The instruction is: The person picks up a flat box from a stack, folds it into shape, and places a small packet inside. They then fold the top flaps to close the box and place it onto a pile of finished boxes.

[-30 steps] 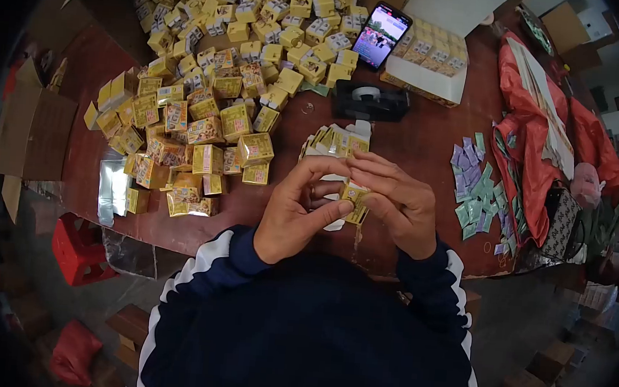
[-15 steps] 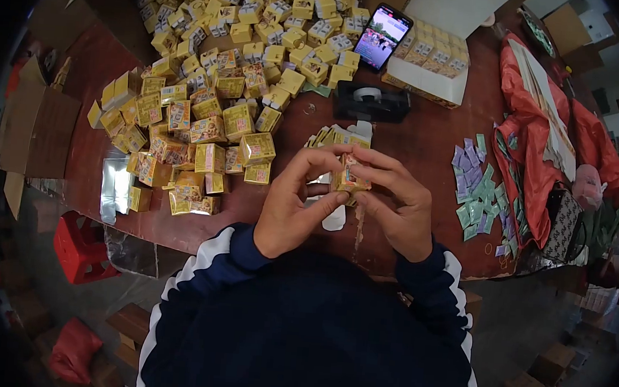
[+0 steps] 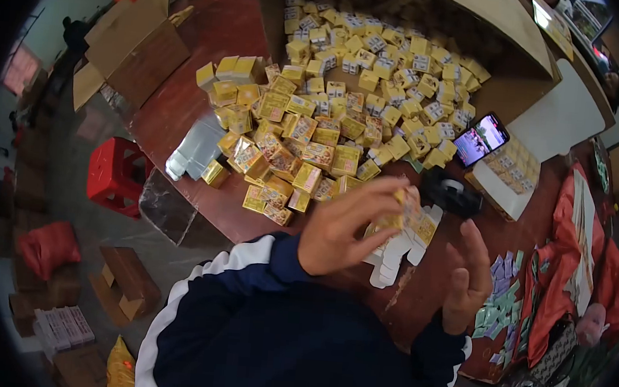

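My left hand (image 3: 347, 225) holds a small yellow box (image 3: 404, 210) between thumb and fingers; the box is blurred. To its right, my right hand (image 3: 468, 279) is apart from the box, its fingers spread and empty. Beneath and between the hands lie flat, unfolded white and yellow cartons (image 3: 391, 262). A black tape dispenser (image 3: 451, 194) stands just beyond them. Left of the dispenser is a heap of small yellow boxes (image 3: 320, 154) with printed sides, reaching back to a large open cardboard box (image 3: 269, 16).
A lit phone (image 3: 482, 139) leans by a white tray of small boxes (image 3: 511, 169). Purple and green sachets (image 3: 502, 292) and red plastic bags (image 3: 564, 235) lie at the right. Clear plastic (image 3: 200, 148) rests at the table's left edge, near a red stool (image 3: 116, 177).
The view has turned left. My right hand has let go of the small box and moved away to the right; the box stays in my left hand.
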A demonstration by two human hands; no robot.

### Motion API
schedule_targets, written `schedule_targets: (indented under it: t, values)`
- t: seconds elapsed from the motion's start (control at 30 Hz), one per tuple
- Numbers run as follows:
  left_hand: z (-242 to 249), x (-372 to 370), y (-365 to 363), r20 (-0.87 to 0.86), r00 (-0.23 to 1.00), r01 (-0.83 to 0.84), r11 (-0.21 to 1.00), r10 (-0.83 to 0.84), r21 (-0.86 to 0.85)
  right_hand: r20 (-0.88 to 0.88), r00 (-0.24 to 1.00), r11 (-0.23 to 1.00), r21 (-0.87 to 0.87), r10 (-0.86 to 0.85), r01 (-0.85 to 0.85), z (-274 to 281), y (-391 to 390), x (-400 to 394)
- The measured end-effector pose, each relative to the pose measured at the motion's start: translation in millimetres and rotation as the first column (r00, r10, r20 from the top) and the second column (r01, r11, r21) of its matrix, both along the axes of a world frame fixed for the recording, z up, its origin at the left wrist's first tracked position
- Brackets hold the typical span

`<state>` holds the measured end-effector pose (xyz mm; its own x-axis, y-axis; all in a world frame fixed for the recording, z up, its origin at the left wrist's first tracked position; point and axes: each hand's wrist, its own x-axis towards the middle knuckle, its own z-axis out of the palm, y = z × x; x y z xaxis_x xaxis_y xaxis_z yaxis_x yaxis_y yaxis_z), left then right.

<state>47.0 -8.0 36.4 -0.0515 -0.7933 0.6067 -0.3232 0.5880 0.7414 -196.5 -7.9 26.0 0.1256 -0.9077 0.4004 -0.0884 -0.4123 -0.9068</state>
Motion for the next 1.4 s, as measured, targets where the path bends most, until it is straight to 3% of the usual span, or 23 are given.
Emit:
schedule_targets:
  t: [0.07,0.13,0.2,0.23,0.3,0.37,0.4,0.47,0.53,0.63,0.7,0.77,0.8,0.9,0.97,1.1,1.17,1.2,1.23,1.27,1.3,1.37,1.4]
  values:
    - [18,44,-12,0.267,0.896,-0.311,0.930,0.356,-0.195,-0.006,0.993,0.986,0.112,-0.121,0.121,-3,-2,-15]
    - [19,90,-25,0.363,0.742,-0.505,0.826,0.564,-0.252,-0.021,0.993,0.979,0.165,-0.117,0.119,-14,-1,-25]
    - [19,124,-36,0.354,0.703,-0.645,0.762,0.616,-0.045,-0.037,0.992,0.966,0.227,-0.119,0.124,-21,1,-25]
    - [14,139,-40,0.356,0.706,-0.642,0.765,0.612,-0.043,-0.033,0.994,0.962,0.250,-0.102,0.107,-24,3,-24]
    - [1,159,-48,0.460,0.562,-0.716,0.683,0.687,-0.144,-0.033,0.994,0.952,0.285,-0.107,0.112,-27,6,-23]
    - [-6,152,-54,0.399,0.515,-0.659,0.648,0.759,-0.382,-0.029,0.994,0.941,0.319,-0.110,0.113,-27,9,-25]
    - [0,136,-51,0.359,0.580,-0.624,0.683,0.731,-0.380,-0.053,0.986,0.923,0.347,-0.158,0.167,-28,12,-27]
    - [2,94,-44,0.282,0.726,-0.532,0.772,0.627,-0.348,-0.043,0.994,0.932,0.343,-0.105,0.114,-30,11,-28]
    - [-8,43,-24,0.238,0.913,-0.351,0.935,0.331,0.044,-0.115,0.987,0.940,0.311,-0.109,0.140,-37,12,-31]
    - [-37,-11,-27,0.271,0.961,-0.059,0.920,-0.052,0.387,-0.276,0.954,0.963,0.207,-0.113,0.173,-54,10,-31]
    - [-68,-29,-39,0.348,0.936,-0.068,0.947,-0.048,0.314,-0.370,0.917,0.967,0.140,-0.148,0.213,-63,2,-29]
    - [-87,-40,-48,0.506,0.863,-0.120,0.968,-0.008,0.220,-0.420,0.894,0.860,0.386,-0.158,0.333,-71,-8,-26]
    - [-87,-44,-48,0.502,0.865,-0.106,0.970,-0.020,0.220,-0.424,0.890,0.856,0.384,-0.170,0.347,-77,-13,-25]
    - [-83,-50,-49,0.516,0.856,-0.094,0.967,-0.043,0.238,-0.387,0.909,0.809,0.478,-0.154,0.341,-95,-24,-24]
    - [-81,-49,-47,0.491,0.868,-0.072,0.962,-0.068,0.261,-0.219,0.968,0.779,0.583,-0.123,0.231,-101,-28,-23]
    - [-79,-46,-41,0.502,0.864,-0.105,0.961,-0.039,0.255,-0.182,0.968,0.778,0.576,-0.175,0.249,-93,-25,-29]
    - [-76,-45,-40,0.345,0.937,-0.064,0.946,-0.052,0.319,-0.026,0.981,0.816,0.551,-0.191,0.173,-88,-20,-37]
    - [-74,-48,-39,0.339,0.939,-0.059,0.947,-0.056,0.317,-0.031,0.980,0.817,0.548,-0.195,0.180,-82,-16,-37]
    - [-71,-52,-38,0.120,0.988,0.033,0.884,-0.100,0.466,0.025,0.985,0.838,0.530,-0.170,0.131,-74,-11,-35]
    - [-69,-55,-37,-0.107,0.988,0.152,0.801,-0.110,0.580,0.083,0.986,0.858,0.508,-0.143,0.082,-67,-8,-32]
    - [-67,-55,-37,-0.110,0.987,0.157,0.804,-0.114,0.574,0.080,0.986,0.861,0.501,-0.146,0.087,-64,-5,-31]
    - [-64,-53,-35,-0.351,0.904,0.419,0.667,-0.244,0.616,0.072,0.994,0.861,0.508,-0.080,0.033,-57,1,-27]
    - [-60,-54,-32,-0.350,0.903,0.421,0.670,-0.248,0.611,0.072,0.994,0.864,0.502,-0.081,0.034,-54,3,-23]
